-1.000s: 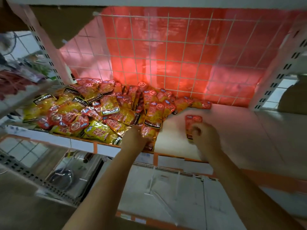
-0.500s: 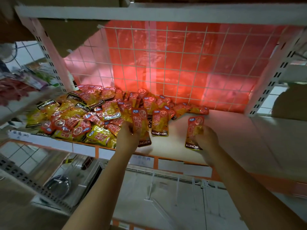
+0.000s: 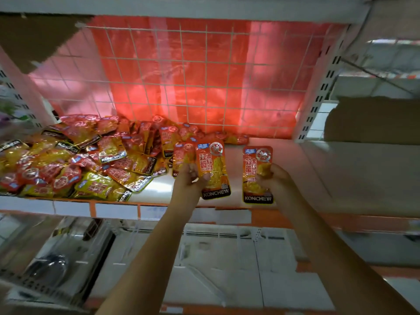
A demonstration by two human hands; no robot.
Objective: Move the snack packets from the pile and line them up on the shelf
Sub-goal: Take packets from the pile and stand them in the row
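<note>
You stand at a white shelf [image 3: 295, 178] with a wire grid [image 3: 204, 76] and red sheet behind it. The pile [image 3: 75, 160] of packets covers the left part of the shelf. The right part is bare.

Your left hand [image 3: 189, 178] pinches a packet [image 3: 213, 171] by its left edge, so the left grip is closed on it. Another packet [image 3: 181, 155] sits just behind it; I cannot tell if you hold that one too. Your right hand [image 3: 273, 180] has its fingers curled round the right edge of a second packet [image 3: 256, 173].

Both packets stand tall, long side up and down. The picture end points to the grid and the KONCHEW end points to you. They are side by side, a little apart. The bare spot lies to the right, so your right hand is nearer to it. I think that packet goes down first.
</note>
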